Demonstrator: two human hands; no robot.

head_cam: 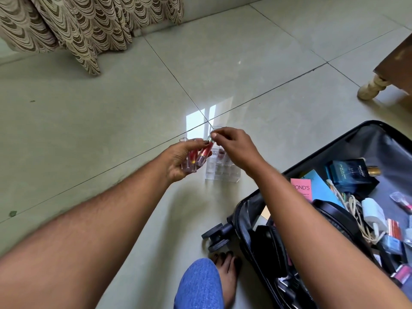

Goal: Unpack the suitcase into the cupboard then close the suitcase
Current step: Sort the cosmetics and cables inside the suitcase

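Note:
An open black suitcase (252,210) lies on the floor at lower right, filled with boxes, cables and small cosmetics. My left hand (178,160) grips a bunch of clear-cased red lipsticks (195,159). My right hand (234,143) pinches the top end of one of those lipsticks between thumb and fingertips. Just beyond and below both hands stands a clear plastic organiser (223,170) with small compartments, on the floor tiles.
Inside the suitcase lie a blue perfume box (350,172), a pink Pond's box (301,189), a white charger with cables (372,212) and a black pouch (330,216). A curtain (73,27) hangs at top left; a wooden furniture leg (372,86) stands at right. My foot (227,277) rests beside the suitcase wheels (215,236).

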